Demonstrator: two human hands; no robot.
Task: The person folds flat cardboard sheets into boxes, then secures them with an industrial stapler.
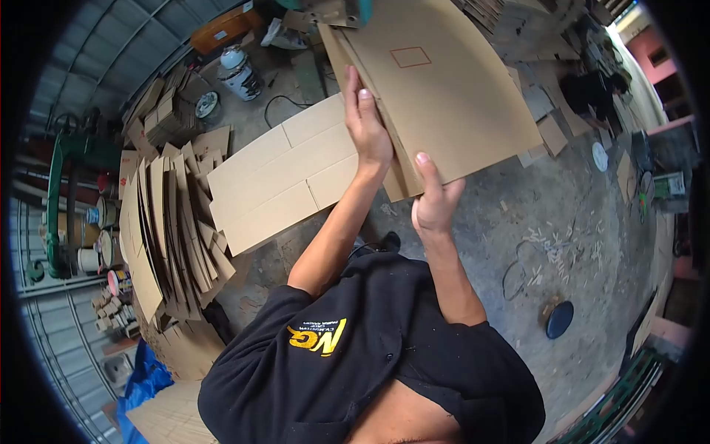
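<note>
A folded cardboard box blank [466, 96] with a red printed rectangle stretches in front of me, its far end under a teal machine head [347, 11]. My left hand [367, 132] lies along the blank's folded left edge, fingers stretched out and pointing away from me. At the near corner my right hand [438, 198] grips the blank, thumb on top and the other fingers hidden underneath. Beside my left forearm rests a flat, creased cardboard sheet [281, 174], partly behind the arm.
To the left stands a large stack of cardboard pieces [174, 229], with a green machine [63, 192] beyond it. A stained white container [240, 78] is at the back left. A round blue stool [560, 320] and paper scraps [551, 251] are on the right-hand floor. Another person [592, 92] bends at the far right.
</note>
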